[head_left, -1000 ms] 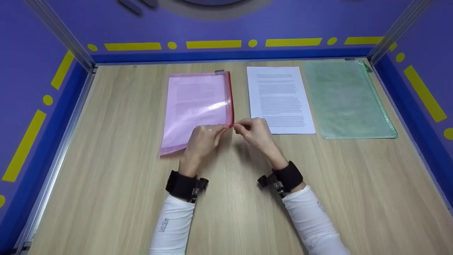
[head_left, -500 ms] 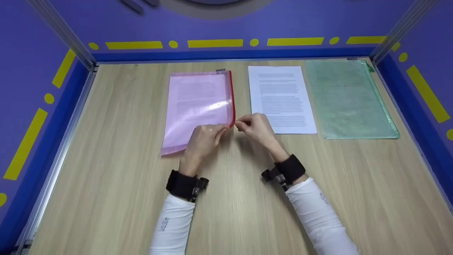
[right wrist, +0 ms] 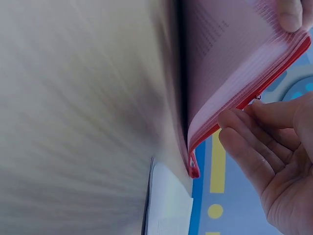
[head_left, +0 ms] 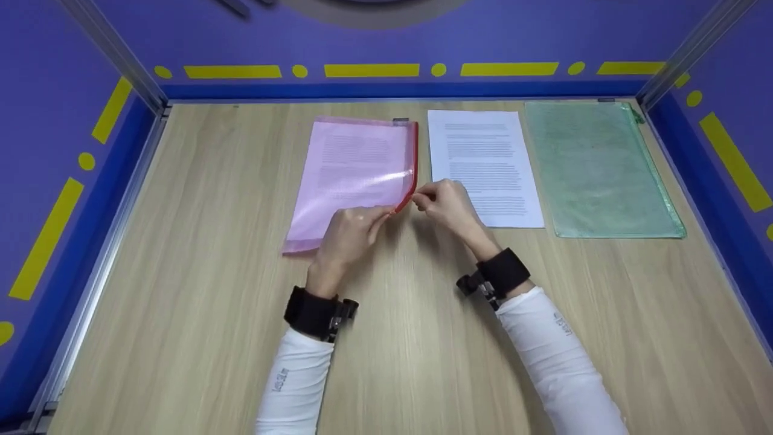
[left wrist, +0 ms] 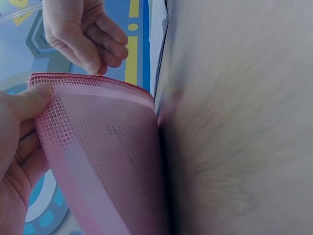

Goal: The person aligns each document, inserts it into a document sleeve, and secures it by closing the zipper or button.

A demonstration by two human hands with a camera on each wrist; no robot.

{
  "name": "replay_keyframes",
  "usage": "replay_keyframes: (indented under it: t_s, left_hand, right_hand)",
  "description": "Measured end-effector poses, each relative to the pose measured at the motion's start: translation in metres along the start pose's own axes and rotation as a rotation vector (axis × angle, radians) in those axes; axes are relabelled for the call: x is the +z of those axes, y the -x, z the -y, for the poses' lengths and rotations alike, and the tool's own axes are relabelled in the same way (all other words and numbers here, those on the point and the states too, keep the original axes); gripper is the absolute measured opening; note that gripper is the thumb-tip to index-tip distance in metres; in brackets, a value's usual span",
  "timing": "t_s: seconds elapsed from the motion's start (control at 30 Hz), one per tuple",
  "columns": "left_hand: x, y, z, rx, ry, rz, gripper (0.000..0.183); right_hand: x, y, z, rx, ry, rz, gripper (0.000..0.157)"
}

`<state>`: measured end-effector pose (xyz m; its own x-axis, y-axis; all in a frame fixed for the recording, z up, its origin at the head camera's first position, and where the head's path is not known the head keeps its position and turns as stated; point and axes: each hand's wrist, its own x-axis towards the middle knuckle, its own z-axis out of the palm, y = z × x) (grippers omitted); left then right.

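Note:
A pink mesh zip pouch [head_left: 350, 160] lies on the table with printed paper inside, its near corner raised. Along its right side runs a red zip [head_left: 416, 151], bent near the hands. My left hand [head_left: 347, 235] grips the near corner, thumb on the mesh in the left wrist view. My right hand [head_left: 450, 205] is at the zip, a little farther along; in the right wrist view its thumb and forefinger pinch the small zip pull [right wrist: 257, 98]. A red tab [right wrist: 194, 169] hangs from the zip's far end.
White printed sheets [head_left: 483, 157] lie just right of the pouch, partly under my right hand in the head view. Farther right is a green mesh zip pouch [head_left: 604, 175]. Blue and purple walls [head_left: 374, 45] enclose the table's back and sides.
My right hand has moved away from the left hand, along the zip toward the back right. The pouch has shifted right and its zip edge now bends more. The left hand has barely moved.

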<state>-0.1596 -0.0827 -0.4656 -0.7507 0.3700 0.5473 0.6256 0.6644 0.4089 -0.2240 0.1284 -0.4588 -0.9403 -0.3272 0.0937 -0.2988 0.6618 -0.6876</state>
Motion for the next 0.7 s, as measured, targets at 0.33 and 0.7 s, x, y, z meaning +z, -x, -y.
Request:
replay_keyframes:
  t_s: [0.33,0.7]
  left_hand:
    - [-0.012,0.001,0.004,-0.035,0.018,-0.043,0.017]
    - [-0.027,0.003,0.013,-0.053,0.01,-0.132,0.016]
  right_hand:
    - [-0.002,-0.013,-0.01,0.001,0.032,-0.06,0.018]
    - [-0.005,-0.027,-0.013,0.012,0.068,-0.123,0.019]
